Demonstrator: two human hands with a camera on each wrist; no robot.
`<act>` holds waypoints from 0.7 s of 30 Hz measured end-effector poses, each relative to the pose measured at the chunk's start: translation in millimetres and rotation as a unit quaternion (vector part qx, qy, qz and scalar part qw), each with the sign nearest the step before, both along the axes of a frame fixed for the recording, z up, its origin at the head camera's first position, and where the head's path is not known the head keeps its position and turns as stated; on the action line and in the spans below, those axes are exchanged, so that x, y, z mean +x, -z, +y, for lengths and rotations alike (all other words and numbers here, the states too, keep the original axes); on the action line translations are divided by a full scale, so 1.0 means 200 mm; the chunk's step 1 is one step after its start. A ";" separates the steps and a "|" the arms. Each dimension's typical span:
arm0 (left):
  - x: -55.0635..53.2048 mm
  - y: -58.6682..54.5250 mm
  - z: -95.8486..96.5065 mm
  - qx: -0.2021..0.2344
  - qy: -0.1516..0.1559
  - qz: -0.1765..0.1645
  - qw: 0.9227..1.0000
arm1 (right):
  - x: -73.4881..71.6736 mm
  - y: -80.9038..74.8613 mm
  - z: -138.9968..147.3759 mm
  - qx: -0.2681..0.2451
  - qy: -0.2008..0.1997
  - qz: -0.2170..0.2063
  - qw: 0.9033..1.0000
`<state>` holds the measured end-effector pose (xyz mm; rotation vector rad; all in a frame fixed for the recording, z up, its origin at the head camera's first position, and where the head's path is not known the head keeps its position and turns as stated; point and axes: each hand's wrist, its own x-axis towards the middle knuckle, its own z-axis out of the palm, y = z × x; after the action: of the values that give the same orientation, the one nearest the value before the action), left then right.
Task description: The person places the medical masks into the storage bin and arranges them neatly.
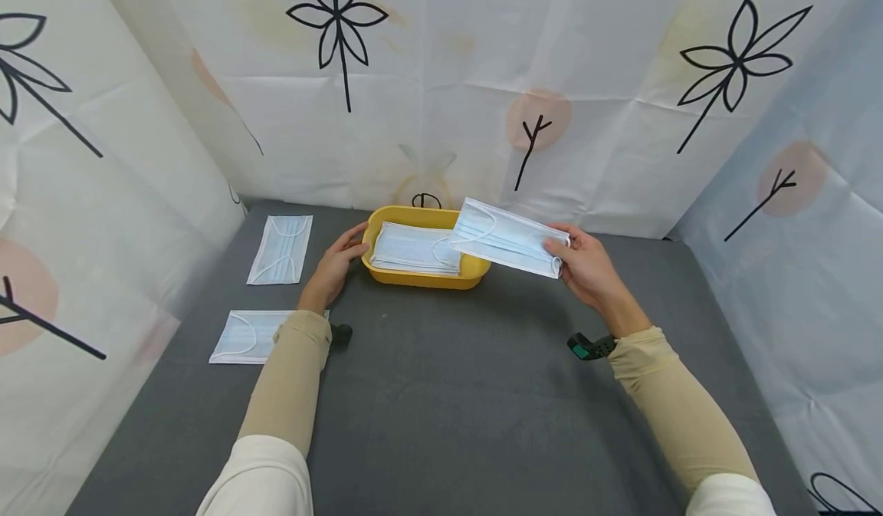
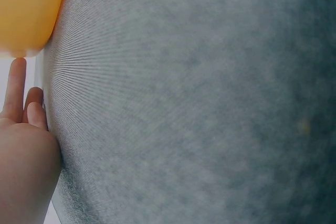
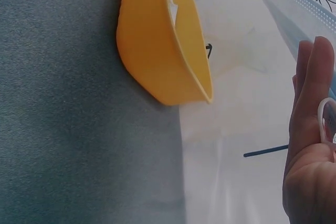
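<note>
In the head view, a stack (image 1: 412, 248) of masks lies in the tub (image 1: 424, 279), so that part looks done; three masks remain outside the stack. The right hand (image 1: 589, 267) pinches the held mask (image 1: 510, 241) between thumb and fingers, its far end over the tub's right side. The left hand (image 1: 333, 267) touches the tub's left end with fairly straight fingers. Left of the tub lies one loose mask (image 1: 279, 249); nearer the person lies a second mask (image 1: 241, 337), partly hidden by a sleeve (image 1: 293, 378). The grey table (image 1: 448, 393) carries everything; behind the tub hangs white cloth (image 1: 448, 56) printed with flowers.

In the left wrist view, a fingertip meets the tub's edge.

In the right wrist view, the held mask hangs apart from the tub.
</note>
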<state>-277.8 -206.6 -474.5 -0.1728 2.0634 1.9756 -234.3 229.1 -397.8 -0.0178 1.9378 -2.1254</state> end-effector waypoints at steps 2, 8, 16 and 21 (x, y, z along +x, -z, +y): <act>0.00 0.00 0.00 0.000 0.001 0.001 1.000 | -0.02 -0.01 -0.01 0.001 -0.003 -0.001 1.000; 0.00 -0.01 0.00 -0.004 0.001 0.001 1.000 | -0.08 -0.04 -0.07 0.006 -0.013 -0.008 1.000; -0.01 0.00 0.00 -0.007 -0.002 -0.001 1.000 | -0.15 -0.06 -0.18 0.017 -0.014 -0.014 1.000; -0.05 0.09 -0.01 -0.006 -0.010 0.002 1.000 | -0.19 -0.06 -0.24 0.017 -0.025 -0.013 0.999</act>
<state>-287.1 -208.6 -491.8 -0.1931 2.0841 1.9776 -271.8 180.5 -386.4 -0.0316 1.9391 -2.0511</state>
